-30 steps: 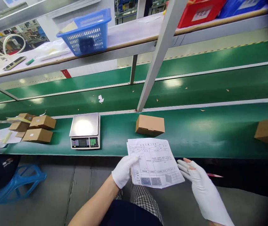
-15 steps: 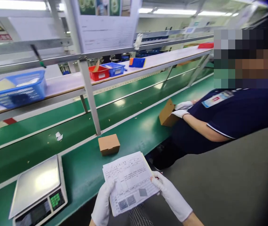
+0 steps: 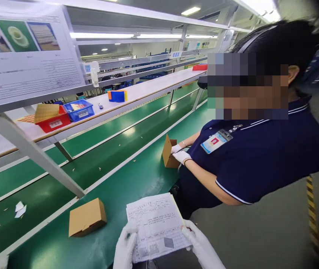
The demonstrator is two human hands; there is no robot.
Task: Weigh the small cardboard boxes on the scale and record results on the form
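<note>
Head view: stacked, printed white rectangular paper sheets, lying between left white-gloved grip and right white-gloved grip, each pinching its own side edge.

Papers' txt — too sm. to read

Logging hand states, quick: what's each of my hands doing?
Left white-gloved hand: closed, holding printed white paper sheets.
Right white-gloved hand: closed, holding the same sheets.

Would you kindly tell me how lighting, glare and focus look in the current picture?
Head view: the ceiling light looks washed out white; the green channel carries glossy glare; the picture's right edge darkens to black; small print on the papers is too soft to read.
</note>
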